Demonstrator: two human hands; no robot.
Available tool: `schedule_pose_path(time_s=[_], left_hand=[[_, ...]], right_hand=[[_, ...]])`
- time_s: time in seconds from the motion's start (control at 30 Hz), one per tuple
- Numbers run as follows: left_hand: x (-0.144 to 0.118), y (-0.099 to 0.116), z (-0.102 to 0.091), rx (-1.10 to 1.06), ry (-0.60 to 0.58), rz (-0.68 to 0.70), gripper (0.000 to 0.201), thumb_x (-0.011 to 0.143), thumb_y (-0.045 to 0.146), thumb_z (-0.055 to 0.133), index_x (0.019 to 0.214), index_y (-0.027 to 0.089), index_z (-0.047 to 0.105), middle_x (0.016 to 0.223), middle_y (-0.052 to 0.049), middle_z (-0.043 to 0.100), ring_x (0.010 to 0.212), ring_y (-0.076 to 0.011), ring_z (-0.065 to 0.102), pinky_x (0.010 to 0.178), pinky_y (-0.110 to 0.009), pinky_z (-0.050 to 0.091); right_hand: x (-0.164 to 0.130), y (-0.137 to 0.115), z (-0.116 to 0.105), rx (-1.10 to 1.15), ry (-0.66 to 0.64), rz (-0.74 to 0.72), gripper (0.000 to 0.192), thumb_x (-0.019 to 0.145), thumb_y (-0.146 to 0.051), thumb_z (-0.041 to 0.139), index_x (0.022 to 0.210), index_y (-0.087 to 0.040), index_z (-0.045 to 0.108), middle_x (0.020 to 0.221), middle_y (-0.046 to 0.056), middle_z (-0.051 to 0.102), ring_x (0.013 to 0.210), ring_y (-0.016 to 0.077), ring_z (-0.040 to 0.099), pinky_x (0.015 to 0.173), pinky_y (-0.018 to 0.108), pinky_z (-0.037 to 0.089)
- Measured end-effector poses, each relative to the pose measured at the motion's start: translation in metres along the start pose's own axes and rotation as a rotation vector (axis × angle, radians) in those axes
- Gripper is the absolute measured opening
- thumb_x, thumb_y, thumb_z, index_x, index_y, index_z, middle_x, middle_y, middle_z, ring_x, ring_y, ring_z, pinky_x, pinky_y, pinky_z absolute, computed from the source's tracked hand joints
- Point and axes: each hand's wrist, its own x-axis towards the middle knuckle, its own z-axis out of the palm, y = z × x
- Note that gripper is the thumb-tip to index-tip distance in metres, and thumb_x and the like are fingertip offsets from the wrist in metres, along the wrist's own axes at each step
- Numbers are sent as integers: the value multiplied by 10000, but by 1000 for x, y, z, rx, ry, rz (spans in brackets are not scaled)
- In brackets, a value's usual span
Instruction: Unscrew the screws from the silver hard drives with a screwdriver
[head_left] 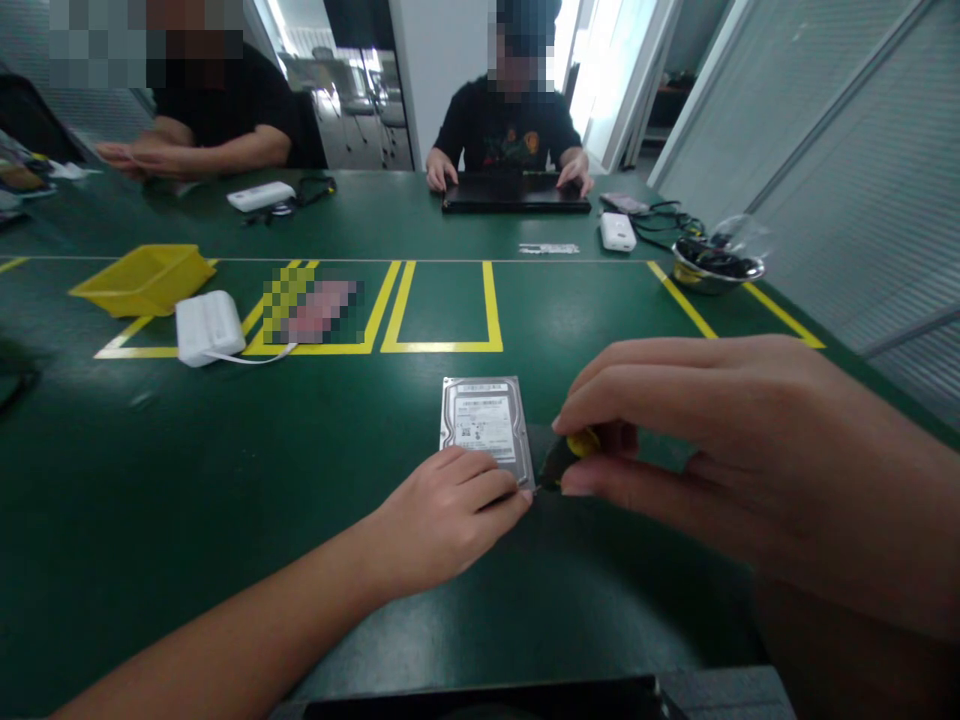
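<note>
Looking down across a dark green table (225, 520) marked with yellow tape outlines (442, 305), in a bright room with pale ribbed wall panels on the right and glass doorways at the back. Lying flat near the middle of the near side: a silver hard drive (486, 425), label face up, long axis running away toward the far edge, short ends near and far.

Resting on the drive's near end: the left hand (446, 520), fingers (491, 485) curled together and pressing down on the near right corner. Hovering just to the right of the drive: the right hand (720, 440), fingers (622, 395) pinched together on a small tool with a yellow and black handle (574, 450), its tip meeting that same near right corner beside the left fingertips.

Sitting at the far left: a yellow tray (142, 280), contents not showing from this angle. Lying just beside it: a white box (208, 327) with a white cable. Standing at the far right: a metal bowl (716, 268) holding dark items too small to make out.

Sitting across the table: a person in black with both hands on a black laptop (516, 192); another person at the far left, forearms resting on the table. Lying near them: two white devices (261, 195) (617, 231) and black cables (664, 218).
</note>
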Motion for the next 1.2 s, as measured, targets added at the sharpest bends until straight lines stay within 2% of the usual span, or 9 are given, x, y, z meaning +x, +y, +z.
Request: schedule_pose_path(time_s=[0.43,0.67,0.83,1.07,1.2], left_hand=[[1,-1,-1,-23,-20,5,256,953,205,567,1197,161,633,1032,-63,702,951,-218,630,811,-386,550],[1,-1,0,-30,4,12,265,950,197,557,1197,146,639,1017,-88,705,943,-224,641,780,-382,564],[2,-1,-1,-36,57,11,228,933,185,575,1137,131,662,1000,-99,705,944,-229,648,801,-389,582],[3,-1,0,-34,93,22,202,917,172,588,1091,109,670,997,-112,706,894,-237,649,768,-403,596],[3,-1,0,-44,74,18,218,924,177,584,1118,117,664,1009,-108,709,943,-242,649,797,-407,597]], right_hand=[[-3,4,-6,102,-113,7,195,941,-249,522,985,-227,711,1002,8,678,814,110,607,677,223,430],[-5,3,-4,11,-48,69,195,900,-207,536,1008,-222,697,923,21,691,768,146,601,651,260,412],[-6,3,-4,70,-93,13,236,943,-212,469,1052,-242,677,1092,28,665,893,145,609,721,253,430],[-1,-1,-2,37,-71,86,152,939,-263,517,896,-225,658,951,9,615,718,107,534,606,243,344],[-3,0,1,16,-33,66,115,917,-223,537,894,-215,650,931,5,623,735,116,545,627,250,353]])
